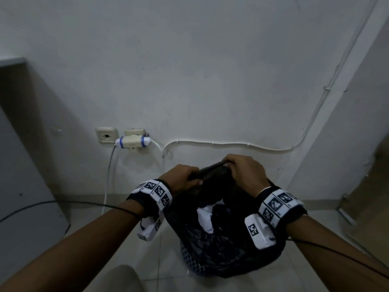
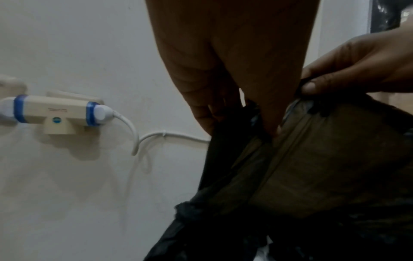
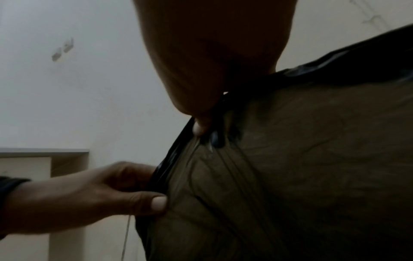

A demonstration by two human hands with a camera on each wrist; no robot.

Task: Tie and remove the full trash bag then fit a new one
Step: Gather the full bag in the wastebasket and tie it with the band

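– What's he got hold of there?

– The black trash bag (image 1: 221, 239). Both hands are on its top edge, pulling a strip of it taut between them. The left hand (image 1: 182, 178) pinches the plastic, thumb pressed down on the near face. The right hand (image 1: 244, 171) pinches the far end of that strip, fingers curled over the rim.

– And the bag itself?

– It hangs below the two grips, its body sitting in a blue perforated bin (image 1: 189, 257) on the tiled floor (image 1: 94, 220). Just under the stretched rim the mouth gapes, and something white, crumpled paper (image 1: 205, 217) I think, shows inside.

– Anything near the hands?

– Beyond the left grip, on the wall (image 1: 189, 70), a plug adapter (image 1: 132, 142) with blue rings sits in a socket, and a white cable (image 1: 231, 144) runs along the wall past the right grip. Both wrists carry bands with black-and-white markers (image 1: 156, 191).
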